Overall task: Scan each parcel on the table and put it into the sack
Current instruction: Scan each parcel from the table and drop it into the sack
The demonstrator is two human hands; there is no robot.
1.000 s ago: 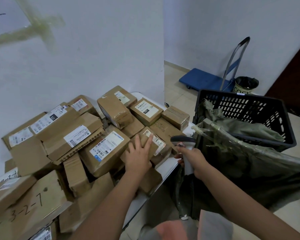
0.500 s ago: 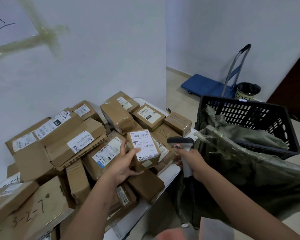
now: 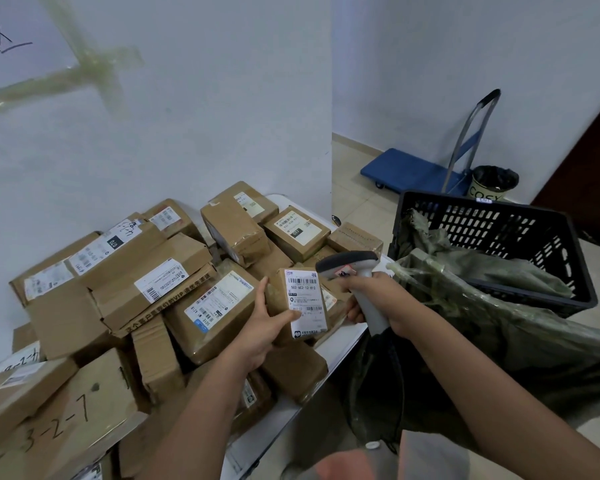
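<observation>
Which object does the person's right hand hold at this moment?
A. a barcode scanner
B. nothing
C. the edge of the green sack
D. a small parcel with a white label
A: the right hand grips the handle of the barcode scanner, whose head points toward the white label of the small parcel that the left hand holds up.

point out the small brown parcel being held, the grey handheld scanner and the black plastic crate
small brown cardboard parcel (image 3: 305,303): head view, on its white label
grey handheld barcode scanner (image 3: 349,262): head view, on its dark head
black plastic crate (image 3: 482,221): head view, on its slotted far wall
</observation>
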